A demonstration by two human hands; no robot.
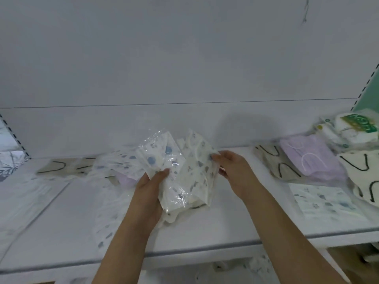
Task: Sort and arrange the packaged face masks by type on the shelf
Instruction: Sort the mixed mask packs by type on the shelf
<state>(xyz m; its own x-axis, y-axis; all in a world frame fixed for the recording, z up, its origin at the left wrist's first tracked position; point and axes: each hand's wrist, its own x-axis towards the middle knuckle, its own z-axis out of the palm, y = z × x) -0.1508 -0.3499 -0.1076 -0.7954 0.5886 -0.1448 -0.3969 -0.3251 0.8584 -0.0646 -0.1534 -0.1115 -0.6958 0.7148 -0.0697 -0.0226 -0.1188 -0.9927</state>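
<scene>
My left hand (150,193) grips a bunch of clear packets of white masks with blue prints (162,158), fanned upward over the middle of the white shelf (205,238). My right hand (229,167) pinches the right edge of another blue-printed packet (196,171) in the same bunch. More blue-printed packets (114,167) lie blurred on the shelf to the left. One flat blue-printed packet (326,201) lies at the right front. A lilac mask packet (309,158) and cream packets with black ear loops (274,160) lie at the right.
A green-labelled white pack (352,128) stands at the far right by a green panel (369,95). A cream packet with black loops (59,165) lies at the back left. The shelf's front edge (184,253) runs under my forearms, with more packets dimly below it.
</scene>
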